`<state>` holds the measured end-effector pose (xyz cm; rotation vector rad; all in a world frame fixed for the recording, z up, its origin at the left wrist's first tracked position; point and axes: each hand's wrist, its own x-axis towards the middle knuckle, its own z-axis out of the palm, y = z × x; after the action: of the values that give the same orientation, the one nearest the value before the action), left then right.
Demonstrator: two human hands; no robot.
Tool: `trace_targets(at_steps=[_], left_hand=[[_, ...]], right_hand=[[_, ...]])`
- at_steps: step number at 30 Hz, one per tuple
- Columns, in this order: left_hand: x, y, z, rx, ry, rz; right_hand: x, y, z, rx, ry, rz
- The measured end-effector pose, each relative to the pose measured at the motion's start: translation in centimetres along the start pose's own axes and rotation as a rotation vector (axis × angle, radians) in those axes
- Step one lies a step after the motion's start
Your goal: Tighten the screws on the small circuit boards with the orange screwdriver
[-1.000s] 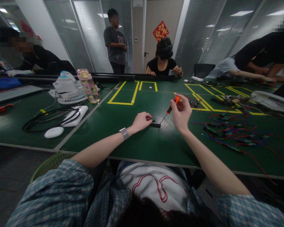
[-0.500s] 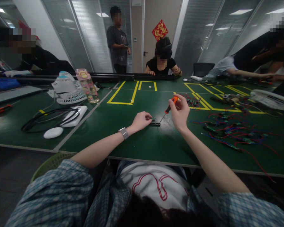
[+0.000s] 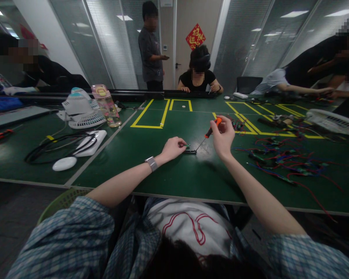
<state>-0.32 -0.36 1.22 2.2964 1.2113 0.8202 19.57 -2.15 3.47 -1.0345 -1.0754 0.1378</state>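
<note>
In my right hand (image 3: 224,135) is a screwdriver (image 3: 209,130) with an orange and black handle, gripped between thumb and fingers. It slants down to the left, and its tip meets the right end of a slim black part (image 3: 191,152) on the green table. My left hand (image 3: 174,148) pinches a small green circuit board (image 3: 187,146) just above that black part. The fingers cover most of the board, and the left end of the black part is partly hidden by the hand.
Circuit boards with red and blue wires (image 3: 291,161) lie to the right. On the left are a white fan (image 3: 83,112), a drink bottle (image 3: 107,106), a coiled black cable (image 3: 36,153) and a white mouse (image 3: 64,164). A person (image 3: 198,73) sits opposite.
My right hand and the screwdriver handle have shifted slightly right, tilting the shaft more. My left hand stays in place. The standing person at the back has turned and moved a little right.
</note>
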Motion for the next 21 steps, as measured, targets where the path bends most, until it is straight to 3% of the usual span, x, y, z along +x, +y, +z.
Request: trace_targets(at_steps=[17, 21], left_hand=[[0.0, 0.0, 0.0, -0.021, 0.008, -0.010], [0.0, -0.1, -0.1, -0.083, 0.040, 0.038]], right_hand=[[0.7, 0.7, -0.3, 0.013, 0.044, 0.054], [0.8, 0.8, -0.3, 0.013, 0.052, 0.060]])
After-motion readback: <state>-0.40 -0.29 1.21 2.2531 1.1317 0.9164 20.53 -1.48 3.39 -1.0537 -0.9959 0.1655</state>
